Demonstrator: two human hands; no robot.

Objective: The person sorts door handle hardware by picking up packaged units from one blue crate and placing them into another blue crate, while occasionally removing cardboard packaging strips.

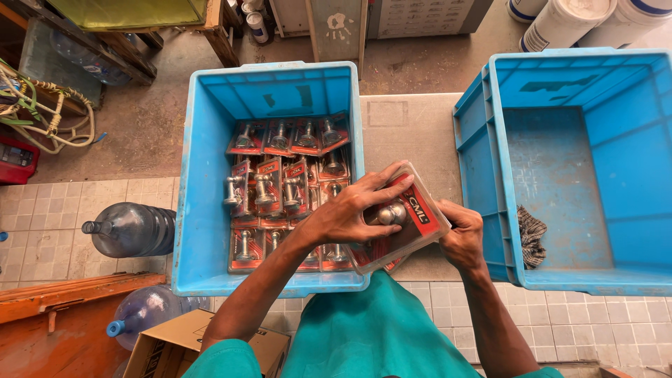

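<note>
Tiled floor surrounds a grey worktop (409,133) carrying two blue crates. At centre frame, your left hand (346,213) spreads over a red blister pack (413,224) holding a metal knob; your right hand (462,238) grips its edge. Packs fill the left crate (203,210); the right crate (630,140) looks the likely destination.
</note>
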